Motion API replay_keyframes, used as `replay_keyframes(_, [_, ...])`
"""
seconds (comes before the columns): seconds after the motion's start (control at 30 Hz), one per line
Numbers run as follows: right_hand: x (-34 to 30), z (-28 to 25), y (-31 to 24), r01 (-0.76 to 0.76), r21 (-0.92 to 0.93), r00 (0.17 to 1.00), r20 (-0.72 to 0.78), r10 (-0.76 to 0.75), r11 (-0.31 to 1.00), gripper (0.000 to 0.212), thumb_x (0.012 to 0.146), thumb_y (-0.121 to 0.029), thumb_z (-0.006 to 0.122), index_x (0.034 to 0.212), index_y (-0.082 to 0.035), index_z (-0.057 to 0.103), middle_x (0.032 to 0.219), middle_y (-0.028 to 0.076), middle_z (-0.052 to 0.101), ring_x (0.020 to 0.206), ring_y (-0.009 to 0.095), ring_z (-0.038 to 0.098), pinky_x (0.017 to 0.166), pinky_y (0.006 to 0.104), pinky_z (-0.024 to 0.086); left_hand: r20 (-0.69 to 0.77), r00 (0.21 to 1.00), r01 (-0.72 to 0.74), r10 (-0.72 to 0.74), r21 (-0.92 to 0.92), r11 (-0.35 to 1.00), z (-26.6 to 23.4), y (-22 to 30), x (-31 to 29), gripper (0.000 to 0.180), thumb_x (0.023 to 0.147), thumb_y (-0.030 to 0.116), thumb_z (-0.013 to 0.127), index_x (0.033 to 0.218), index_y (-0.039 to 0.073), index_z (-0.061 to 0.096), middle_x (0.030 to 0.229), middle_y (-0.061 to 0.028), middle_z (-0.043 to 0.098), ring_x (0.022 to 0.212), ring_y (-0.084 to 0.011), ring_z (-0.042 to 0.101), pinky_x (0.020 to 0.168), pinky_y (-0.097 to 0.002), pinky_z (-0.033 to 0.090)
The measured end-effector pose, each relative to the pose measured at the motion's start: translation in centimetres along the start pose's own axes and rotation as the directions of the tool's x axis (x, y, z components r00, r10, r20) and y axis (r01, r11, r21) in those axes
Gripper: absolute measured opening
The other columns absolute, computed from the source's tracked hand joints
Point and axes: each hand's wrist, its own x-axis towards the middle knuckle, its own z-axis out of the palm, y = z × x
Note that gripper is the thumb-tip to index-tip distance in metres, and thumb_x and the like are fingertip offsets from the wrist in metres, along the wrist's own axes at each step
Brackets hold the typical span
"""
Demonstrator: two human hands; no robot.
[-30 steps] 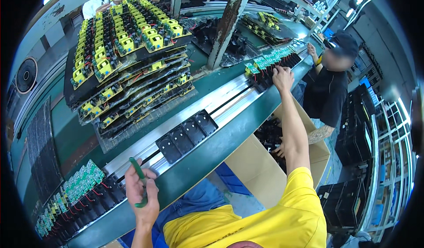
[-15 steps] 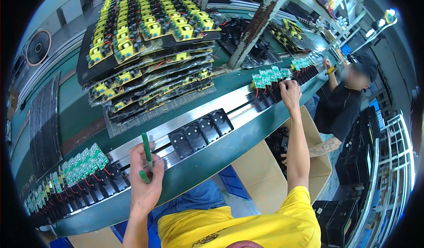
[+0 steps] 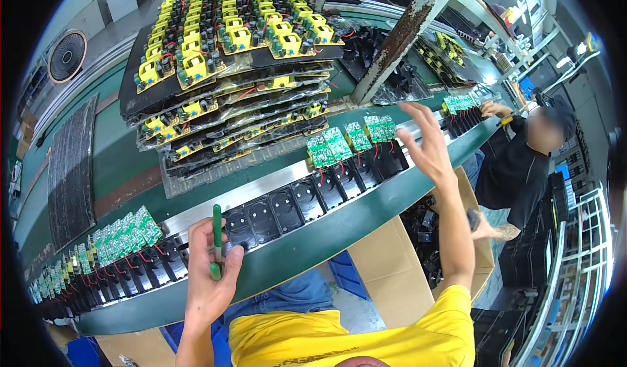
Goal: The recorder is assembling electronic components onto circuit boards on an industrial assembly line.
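Observation:
A tool with two green grips (image 3: pixel 217 233) sits in my left hand (image 3: pixel 212 269), whose fingers curl round it; its working end is hidden. Beside that hand, a row of shallow black plastic cases (image 3: pixel 284 209) runs along a metal rail. Further right in the row, green circuit boards (image 3: pixel 338 145) stand up from black cases, with red wires hanging down. My right hand (image 3: pixel 428 146) is open, its fingers apart and raised just past the right end of this row. More cases with green boards (image 3: pixel 134 233) line the rail left of my left hand.
A tall stack of trays with yellow-topped circuit boards (image 3: pixel 225 66) stands behind the rail, beside a rusty post (image 3: pixel 408 40). Below the green bench edge is an open cardboard box (image 3: pixel 392 256). At the right, a co-worker (image 3: pixel 522 151) has one hand near another row of boards.
The cases with green boards have slid left along the rail and now meet the bare cases. My right hand has let go of the row's end and opened. The left keeps the tool.

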Motion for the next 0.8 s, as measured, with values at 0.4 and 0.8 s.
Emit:
replay_keyframes(0.4, [4.9,6.1,0.1,0.553,0.085,0.633,0.604,-0.484,0.829,0.107,0.093,-0.095,0.057,0.167,-0.018,0.059,0.146,0.013,0.066,0.119,0.038,0.071,0.104,0.0504,0.058,-0.014,1.0,-0.028,0.028,0.059,0.998,0.5,-0.2,0.7,0.05,0.1,0.006,0.075,0.147,0.004,0.059,0.146,-0.0098,0.053,0.112,-0.0215,0.06,0.087,-0.0338,0.052])
replay_keyframes(0.8, [4.1,5.7,-0.1,0.517,0.155,0.747,0.398,-0.532,0.842,0.08,0.074,-0.047,0.103,0.137,-0.005,0.078,0.118,0.014,0.076,0.097,0.037,0.072,0.088,0.0449,0.059,-0.005,0.995,-0.1,0.1,0.023,0.995,0.8,-0.9,0.7,0.058,0.101,0.009,0.083,0.153,0.004,0.057,0.151,-0.0099,0.054,0.104,-0.0202,0.063,0.084,-0.0308,0.056])
